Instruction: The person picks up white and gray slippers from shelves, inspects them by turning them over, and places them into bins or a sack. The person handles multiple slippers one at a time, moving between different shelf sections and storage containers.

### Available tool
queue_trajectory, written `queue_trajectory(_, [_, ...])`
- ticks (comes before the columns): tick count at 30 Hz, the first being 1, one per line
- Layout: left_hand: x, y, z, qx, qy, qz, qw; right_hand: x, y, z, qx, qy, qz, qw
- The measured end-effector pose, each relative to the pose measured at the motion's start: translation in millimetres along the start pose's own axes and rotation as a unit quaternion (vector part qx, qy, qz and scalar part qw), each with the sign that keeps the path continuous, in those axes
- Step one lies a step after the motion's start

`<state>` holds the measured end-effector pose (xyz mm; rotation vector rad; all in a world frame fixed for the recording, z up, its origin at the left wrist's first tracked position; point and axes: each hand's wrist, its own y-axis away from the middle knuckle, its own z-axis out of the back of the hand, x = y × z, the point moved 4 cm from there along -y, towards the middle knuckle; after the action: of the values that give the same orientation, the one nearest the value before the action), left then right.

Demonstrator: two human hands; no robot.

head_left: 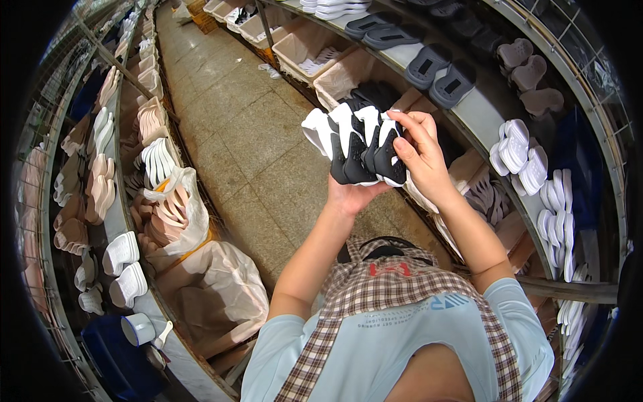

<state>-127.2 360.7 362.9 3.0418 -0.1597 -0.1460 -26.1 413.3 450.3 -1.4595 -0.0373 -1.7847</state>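
Note:
Out in front of me I hold a row of several black-and-white shoe soles [355,155], standing side by side with their white ends up and their black ends down. My left hand [353,194] supports the row from underneath; its fingers are mostly hidden behind the soles. At the right end of the row, my right hand [423,151] grips the outermost sole between its bent fingers and thumb. A bin with dark soles [374,94] is just beyond the held row.
On the right bench lie grey soles [429,63] and stacked white soles [512,147]. The left bench carries white soles [127,287], a white mug [138,329] and a brush [163,334]. Plastic-lined bins [224,285] flank the tiled aisle [228,127].

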Motion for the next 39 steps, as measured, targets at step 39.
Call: queue_trajectory(39, [-35,-7,-13,0.118,-0.155,-0.102,0.976,-29,56,0,0.023,-0.288,-0.298,0.91])
